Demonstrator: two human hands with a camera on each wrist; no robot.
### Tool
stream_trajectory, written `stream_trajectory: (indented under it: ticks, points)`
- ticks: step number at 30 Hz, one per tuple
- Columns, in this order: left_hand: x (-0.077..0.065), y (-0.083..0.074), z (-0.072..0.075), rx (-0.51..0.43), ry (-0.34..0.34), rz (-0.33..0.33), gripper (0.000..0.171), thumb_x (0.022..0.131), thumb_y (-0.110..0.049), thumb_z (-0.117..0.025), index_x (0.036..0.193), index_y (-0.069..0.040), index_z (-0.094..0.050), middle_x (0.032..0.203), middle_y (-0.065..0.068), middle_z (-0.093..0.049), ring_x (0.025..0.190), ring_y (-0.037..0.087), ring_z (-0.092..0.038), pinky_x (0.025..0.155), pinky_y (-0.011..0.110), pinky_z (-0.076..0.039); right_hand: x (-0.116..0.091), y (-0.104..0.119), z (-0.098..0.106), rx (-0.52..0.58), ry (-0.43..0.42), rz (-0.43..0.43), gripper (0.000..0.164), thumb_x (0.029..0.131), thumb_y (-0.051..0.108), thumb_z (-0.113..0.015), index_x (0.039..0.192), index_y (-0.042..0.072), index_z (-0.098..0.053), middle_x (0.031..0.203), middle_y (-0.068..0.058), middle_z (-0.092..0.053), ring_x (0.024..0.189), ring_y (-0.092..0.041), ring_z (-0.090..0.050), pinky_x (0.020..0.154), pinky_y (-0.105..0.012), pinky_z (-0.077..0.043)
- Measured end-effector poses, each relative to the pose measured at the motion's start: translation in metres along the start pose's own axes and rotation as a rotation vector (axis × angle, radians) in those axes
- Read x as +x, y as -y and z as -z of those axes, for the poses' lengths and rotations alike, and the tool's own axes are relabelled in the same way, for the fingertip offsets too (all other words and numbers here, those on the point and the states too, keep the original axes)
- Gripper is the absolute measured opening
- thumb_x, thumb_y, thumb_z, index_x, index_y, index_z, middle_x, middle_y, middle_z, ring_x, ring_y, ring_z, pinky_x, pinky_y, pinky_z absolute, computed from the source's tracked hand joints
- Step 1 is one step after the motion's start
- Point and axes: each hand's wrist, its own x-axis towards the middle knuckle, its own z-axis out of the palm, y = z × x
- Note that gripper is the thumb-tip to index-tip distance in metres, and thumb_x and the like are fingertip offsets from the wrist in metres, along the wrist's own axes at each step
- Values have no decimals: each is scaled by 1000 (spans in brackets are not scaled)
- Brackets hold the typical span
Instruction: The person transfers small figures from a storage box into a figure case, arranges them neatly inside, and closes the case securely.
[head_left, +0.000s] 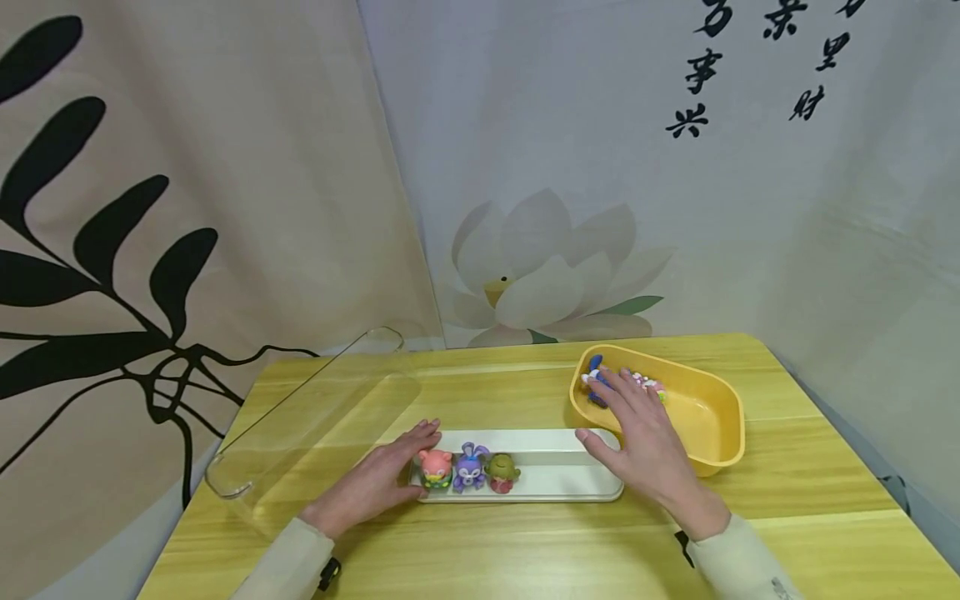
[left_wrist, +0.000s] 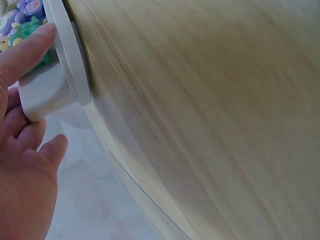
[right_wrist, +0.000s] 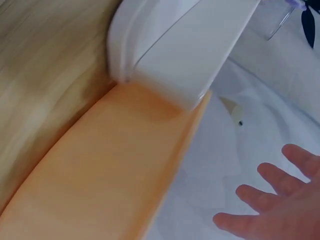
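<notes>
The work looks about midway, with a row apparently being filled. A pink figure point(head_left: 436, 471), a purple figure point(head_left: 469, 468) and a green figure point(head_left: 502, 472) are standing side by side at the left end of a white base point(head_left: 566, 482), leaving its right part bare. Left to place, it seems, are a blue-and-white figure point(head_left: 596, 377) and a pink-and-white one point(head_left: 651, 386), both lying in the yellow tray point(head_left: 733, 437). The clear cover point(head_left: 318, 417) is lying apart on the tabletop point(head_left: 525, 554), not yet fitted. The left hand point(head_left: 378, 475) is gripping the base's end between thumb and fingers; the right hand point(head_left: 647, 442) is reaching over the tray, its fingers spread apart and clamping nothing.
</notes>
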Motion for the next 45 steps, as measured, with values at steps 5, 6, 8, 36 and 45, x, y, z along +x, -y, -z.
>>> stream_trajectory:
  ticks: [5,6,8,36,45]
  points:
    - [0,-1,0,6,1,-3,81,83,-16,-87,154,-7,-49,169,0,-29,154,26,-28,118,47,-38,0,-18,5,-19,20,-86,67,93,38,-74,148,7,-53,157,-21,-45,147,-49,-34,116,-74,-25]
    - [0,-1,0,6,1,-2,81,83,-16,-87,154,-8,-49,169,0,-29,154,26,-28,118,47,-38,0,-22,5,-15,19,-101,67,93,38,-74,148,6,-53,157,-22,-44,147,-49,-34,115,-75,-26]
    - [0,-1,0,6,1,0,81,83,-15,-87,154,-8,-49,169,0,-29,154,26,-28,118,48,-38,0,-29,6,-4,16,-129,67,94,38,-73,148,5,-53,158,-23,-42,147,-49,-33,115,-75,-26]
    - [0,-1,0,13,-6,-12,81,83,-14,-87,154,-7,-49,169,0,-28,154,27,-29,118,49,-37,13,-79,10,184,20,-557,76,107,51,-48,158,-4,-34,158,-33,-37,144,-54,-34,115,-69,-32]
    - [-2,-1,1,14,-6,-7,81,83,-15,-87,154,-9,-49,169,0,-29,154,26,-29,118,49,-38,22,-85,12,247,77,-726,83,108,55,-41,158,-10,-24,159,-34,-34,144,-53,-34,118,-65,-31]
